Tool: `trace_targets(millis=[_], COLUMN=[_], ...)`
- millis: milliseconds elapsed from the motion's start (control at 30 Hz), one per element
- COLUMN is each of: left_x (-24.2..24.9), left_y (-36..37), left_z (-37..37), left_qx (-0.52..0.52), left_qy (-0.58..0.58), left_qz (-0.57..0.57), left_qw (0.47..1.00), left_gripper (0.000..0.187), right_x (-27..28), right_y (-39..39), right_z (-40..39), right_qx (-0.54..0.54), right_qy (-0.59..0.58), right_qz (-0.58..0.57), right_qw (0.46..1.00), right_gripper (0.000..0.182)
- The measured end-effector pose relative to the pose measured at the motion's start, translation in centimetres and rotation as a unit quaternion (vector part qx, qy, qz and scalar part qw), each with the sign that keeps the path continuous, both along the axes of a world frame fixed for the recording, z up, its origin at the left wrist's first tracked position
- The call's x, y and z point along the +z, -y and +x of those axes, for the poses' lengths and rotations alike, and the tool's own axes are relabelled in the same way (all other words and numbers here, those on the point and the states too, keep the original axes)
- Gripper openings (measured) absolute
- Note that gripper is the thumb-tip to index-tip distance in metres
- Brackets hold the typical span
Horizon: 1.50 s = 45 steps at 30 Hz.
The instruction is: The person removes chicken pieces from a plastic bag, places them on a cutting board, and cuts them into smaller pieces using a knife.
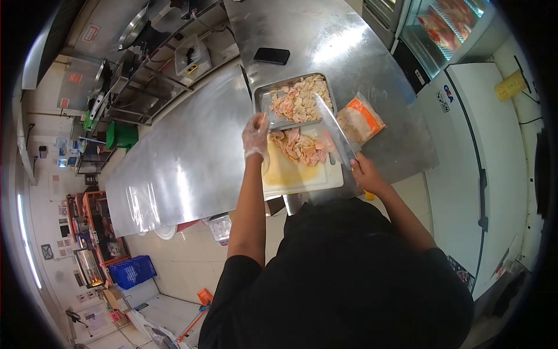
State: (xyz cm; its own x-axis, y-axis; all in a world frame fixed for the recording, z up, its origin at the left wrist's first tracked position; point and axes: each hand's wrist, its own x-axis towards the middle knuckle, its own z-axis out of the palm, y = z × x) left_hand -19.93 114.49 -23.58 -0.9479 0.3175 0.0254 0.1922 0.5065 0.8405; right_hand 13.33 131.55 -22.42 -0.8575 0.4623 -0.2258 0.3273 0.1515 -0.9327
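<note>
My right hand [365,173] is closed around the handle of a large knife [337,128]. The wide blade points away from me, over the right side of the cutting board and the tray's near right corner. In a clear glove, my left hand [255,136] is at the near left corner of a metal tray [260,100], fingers bent together; what they hold is hidden. Chopped raw meat [299,100], apparently chicken, fills much of the tray. Larger meat pieces [299,146] lie on the white cutting board [302,181], which is wet with yellowish liquid.
An orange-and-clear plastic packet [361,120] lies right of the tray. Beyond the tray is a black phone [271,56] on the steel table [192,145]. A white chest freezer [453,168] stands at the right, and shelving with a plastic bin [193,57] at the left.
</note>
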Motion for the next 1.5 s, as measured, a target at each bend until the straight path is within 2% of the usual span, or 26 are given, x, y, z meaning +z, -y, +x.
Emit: trace_targets(millis=[67, 133, 200, 267, 333, 467, 567, 600, 667, 767, 900, 1000, 1067, 1100, 1167, 1233, 1300, 1367, 1500], left_x=[-0.3, -0.5, 0.3, -2.5, -3.0, -3.5, -4.2, -4.4, -5.0, -5.4, -6.8, -7.9, -9.2, -8.8, -7.0, -6.0, -5.5, -5.3, -5.6], left_y=[-1.1, -1.5, -0.8, 0.0, 0.6, 1.6, 3.7, 4.3, 6.0, 8.6, 11.3, 13.1, 14.1, 14.1, 14.3, 14.6, 14.7, 15.2, 14.9], left_z=[-1.1, -1.4, 2.3, 4.3, 7.7, 9.0, 8.4, 8.4, 8.7, 9.7, 11.0, 10.9, 10.1, 9.7, 8.9, 8.7, 8.5, 8.6, 8.3], left_qx=[-0.028, -0.124, -0.136, -0.203, -0.146, -0.08, -0.074, -0.067, -0.017, 0.027, 0.102, 0.133, 0.087, 0.09, 0.039, 0.027, 0.012, -0.049, -0.024], left_qy=[-0.032, -0.143, -0.054, 0.053, 0.084, 0.114, 0.227, 0.228, 0.271, 0.283, 0.282, 0.255, 0.173, 0.174, 0.162, 0.17, 0.177, 0.119, 0.129], left_qz=[0.043, 0.022, -0.143, -0.241, -0.236, -0.231, -0.032, -0.03, 0.129, 0.174, 0.162, 0.123, 0.018, 0.024, -0.141, -0.152, -0.162, -0.211, -0.271], left_qw=[0.998, 0.982, 0.979, 0.948, 0.957, 0.963, 0.97, 0.971, 0.954, 0.943, 0.94, 0.95, 0.981, 0.98, 0.976, 0.973, 0.971, 0.969, 0.954], left_gripper=[0.034, 0.03, 0.034, 0.03, 0.029, 0.026, 0.017, 0.017, 0.016, 0.012, 0.018, 0.021, 0.021, 0.021, 0.023, 0.024, 0.025, 0.025, 0.024], right_x=[-1.0, -1.0, -0.8, -0.5, -0.6, -1.1, -0.8, -0.7, -0.5, -1.4, -0.6, 0.2, 0.8, 1.0, 1.4, 0.9, -0.9, -1.8, -0.5], right_y=[-0.4, -0.6, -1.0, -1.0, -0.9, -0.9, -0.5, -0.3, 0.2, 1.3, 3.5, 5.1, 6.0, 6.3, 7.0, 8.1, 9.5, 10.3, 10.2], right_z=[0.8, 1.0, 1.4, 1.5, 1.7, 1.1, 0.1, -0.3, -1.2, -2.7, -4.7, -6.0, -6.5, -6.5, -6.9, -6.9, -7.0, -7.1, -7.6], right_qx=[-0.012, -0.025, -0.028, -0.044, -0.052, -0.016, 0.009, 0.017, 0.045, 0.096, 0.165, 0.202, 0.202, 0.197, 0.213, 0.227, 0.286, 0.287, 0.253], right_qy=[-0.01, -0.021, -0.017, -0.018, -0.016, -0.005, 0.009, 0.016, 0.021, 0.015, -0.022, 0.025, 0.03, 0.038, 0.068, 0.099, 0.125, 0.164, 0.222], right_qz=[-0.006, -0.012, -0.01, -0.011, -0.016, 0.002, 0.002, -0.005, 0.005, 0.044, 0.081, 0.091, 0.092, 0.089, 0.111, 0.129, 0.188, 0.213, 0.267], right_qw=[1.0, 0.999, 0.999, 0.999, 0.998, 1.0, 1.0, 1.0, 0.999, 0.994, 0.983, 0.975, 0.975, 0.976, 0.968, 0.96, 0.931, 0.919, 0.903], right_gripper=[0.023, 0.023, 0.023, 0.023, 0.023, 0.023, 0.024, 0.024, 0.024, 0.022, 0.02, 0.021, 0.022, 0.023, 0.023, 0.024, 0.023, 0.023, 0.022])
